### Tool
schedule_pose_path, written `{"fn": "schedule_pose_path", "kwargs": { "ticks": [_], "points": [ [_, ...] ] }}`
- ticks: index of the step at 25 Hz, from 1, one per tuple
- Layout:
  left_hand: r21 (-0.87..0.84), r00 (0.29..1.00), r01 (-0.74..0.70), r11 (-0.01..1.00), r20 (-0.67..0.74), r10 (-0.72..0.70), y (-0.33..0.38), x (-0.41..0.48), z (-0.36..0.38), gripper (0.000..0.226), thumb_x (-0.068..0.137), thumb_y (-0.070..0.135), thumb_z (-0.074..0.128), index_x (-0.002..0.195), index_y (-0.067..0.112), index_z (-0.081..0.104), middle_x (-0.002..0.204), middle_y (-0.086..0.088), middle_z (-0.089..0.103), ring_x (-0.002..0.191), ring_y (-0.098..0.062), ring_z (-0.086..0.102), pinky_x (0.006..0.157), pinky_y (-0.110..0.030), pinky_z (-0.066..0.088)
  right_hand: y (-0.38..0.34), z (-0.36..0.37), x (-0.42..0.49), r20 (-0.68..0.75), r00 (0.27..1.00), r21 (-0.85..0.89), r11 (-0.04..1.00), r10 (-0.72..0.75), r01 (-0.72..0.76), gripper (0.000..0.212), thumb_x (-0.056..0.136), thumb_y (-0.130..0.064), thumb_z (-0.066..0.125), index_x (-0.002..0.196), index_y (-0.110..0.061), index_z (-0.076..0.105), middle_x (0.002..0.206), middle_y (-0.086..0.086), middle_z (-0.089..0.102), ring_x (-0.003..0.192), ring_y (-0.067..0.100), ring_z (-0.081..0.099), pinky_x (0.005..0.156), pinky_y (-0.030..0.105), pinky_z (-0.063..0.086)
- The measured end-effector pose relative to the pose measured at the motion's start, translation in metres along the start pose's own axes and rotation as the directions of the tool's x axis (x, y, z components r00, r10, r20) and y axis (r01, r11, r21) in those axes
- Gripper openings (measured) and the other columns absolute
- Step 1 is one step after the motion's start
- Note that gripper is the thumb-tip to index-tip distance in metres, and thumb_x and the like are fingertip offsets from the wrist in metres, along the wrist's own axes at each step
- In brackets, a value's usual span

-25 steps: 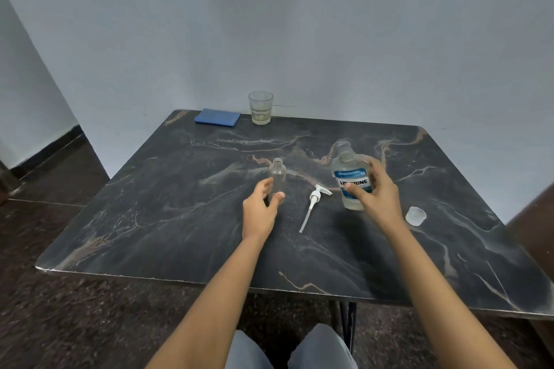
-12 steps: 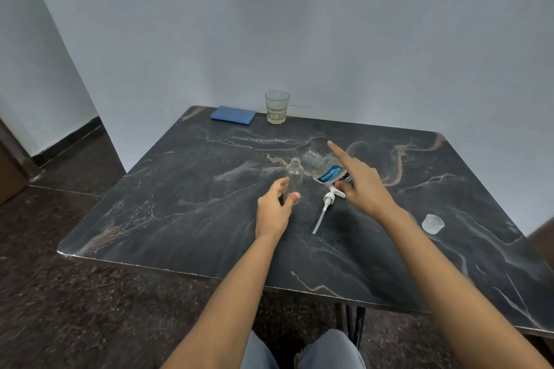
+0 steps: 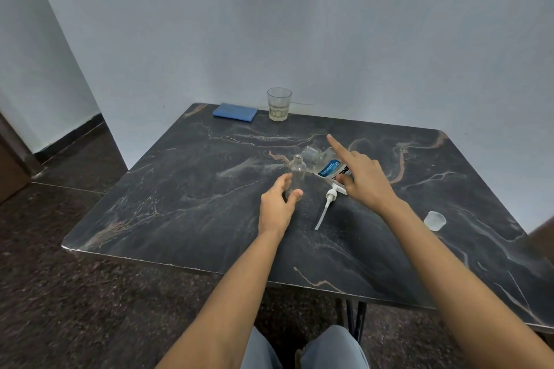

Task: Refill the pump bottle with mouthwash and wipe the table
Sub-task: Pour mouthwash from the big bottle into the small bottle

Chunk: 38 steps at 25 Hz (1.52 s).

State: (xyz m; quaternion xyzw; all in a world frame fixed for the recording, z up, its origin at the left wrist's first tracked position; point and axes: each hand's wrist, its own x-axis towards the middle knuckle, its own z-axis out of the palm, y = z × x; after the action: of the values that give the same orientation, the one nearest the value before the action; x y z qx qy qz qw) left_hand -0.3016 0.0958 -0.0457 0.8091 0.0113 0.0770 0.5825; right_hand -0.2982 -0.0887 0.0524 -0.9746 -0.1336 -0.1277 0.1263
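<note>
A small clear pump bottle (image 3: 296, 172) stands upright and uncapped mid-table. My left hand (image 3: 277, 205) grips its lower half between thumb and fingers. My right hand (image 3: 359, 178) holds the clear mouthwash bottle (image 3: 325, 163) with the blue label, tilted steeply, its open mouth just right of and above the small bottle's neck; my index finger sticks out straight. The white pump head (image 3: 328, 202) with its long tube lies flat on the table between my hands. A blue cloth (image 3: 235, 112) lies at the far left corner.
The dark marble table (image 3: 186, 198) stands against a pale wall. A drinking glass (image 3: 279, 103) with a little liquid stands at the back edge beside the cloth. A small clear cap (image 3: 434, 220) sits near the right edge.
My right hand has tipped the mouthwash bottle from upright to steeply tilted and moved it left toward the small bottle's neck. My left hand has stayed on the small bottle.
</note>
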Motion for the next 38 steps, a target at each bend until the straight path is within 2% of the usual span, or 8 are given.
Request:
{"fn": "schedule_pose_path", "kwargs": {
  "ticks": [5,9,13,30,35,38],
  "points": [
    [-0.012,1.000,0.001,1.000,0.000,-0.001,-0.001,0.000,0.000,0.052,0.089,0.026,0.067,0.138,0.024,0.050,0.134,0.002,0.059,0.125,-0.013,0.053,0.103,-0.030,0.040,-0.003,-0.012,0.004,-0.020,0.999,-0.133,0.991,-0.033,0.030,0.080,0.091,-0.013,0.056,0.150,-0.041,0.009,0.107,0.005,0.060,0.093,0.024,0.051,0.086,0.042,0.040],
    [-0.006,1.000,-0.001,1.000,0.002,0.001,-0.002,0.001,0.000,0.053,0.088,0.027,0.067,0.138,0.024,0.050,0.134,0.002,0.059,0.125,-0.013,0.053,0.105,-0.033,0.041,-0.003,-0.016,0.008,-0.032,0.998,-0.214,0.976,-0.060,0.052,0.079,0.092,-0.013,0.054,0.149,-0.043,0.008,0.117,0.004,0.060,0.103,0.027,0.053,0.086,0.040,0.037],
    [-0.006,1.000,-0.004,1.000,0.003,0.004,-0.001,0.000,-0.001,0.053,0.089,0.026,0.067,0.139,0.023,0.049,0.134,0.002,0.059,0.125,-0.012,0.052,0.106,-0.033,0.041,-0.002,-0.018,0.010,-0.032,0.997,-0.225,0.973,-0.064,0.055,0.078,0.093,-0.015,0.056,0.149,-0.045,0.010,0.122,0.002,0.060,0.110,0.027,0.052,0.089,0.040,0.036],
    [0.015,1.000,0.019,1.000,0.000,-0.019,0.000,0.000,0.000,0.054,0.089,0.028,0.067,0.139,0.024,0.048,0.135,0.000,0.058,0.126,-0.015,0.052,0.107,-0.038,0.041,-0.003,-0.026,0.013,-0.027,0.993,-0.284,0.954,-0.112,0.100,0.079,0.092,-0.014,0.057,0.148,-0.047,0.012,0.121,-0.001,0.061,0.103,0.024,0.053,0.083,0.037,0.034],
    [0.004,1.000,0.003,1.000,0.000,-0.003,0.000,-0.002,-0.001,0.052,0.089,0.027,0.066,0.138,0.024,0.050,0.134,0.001,0.058,0.126,-0.013,0.052,0.105,-0.032,0.040,-0.004,-0.029,0.015,-0.018,0.993,-0.297,0.949,-0.119,0.108,0.080,0.092,-0.014,0.056,0.147,-0.048,0.010,0.117,-0.001,0.061,0.100,0.023,0.052,0.084,0.038,0.036],
    [-0.002,1.000,0.008,1.000,0.001,-0.008,0.000,-0.002,-0.001,0.052,0.089,0.027,0.066,0.139,0.023,0.049,0.135,0.001,0.058,0.126,-0.012,0.052,0.107,-0.033,0.040,-0.004,-0.029,0.015,-0.014,0.993,-0.295,0.949,-0.118,0.108,0.080,0.092,-0.014,0.057,0.148,-0.048,0.010,0.118,-0.001,0.061,0.101,0.023,0.052,0.085,0.039,0.036]
  ]
}}
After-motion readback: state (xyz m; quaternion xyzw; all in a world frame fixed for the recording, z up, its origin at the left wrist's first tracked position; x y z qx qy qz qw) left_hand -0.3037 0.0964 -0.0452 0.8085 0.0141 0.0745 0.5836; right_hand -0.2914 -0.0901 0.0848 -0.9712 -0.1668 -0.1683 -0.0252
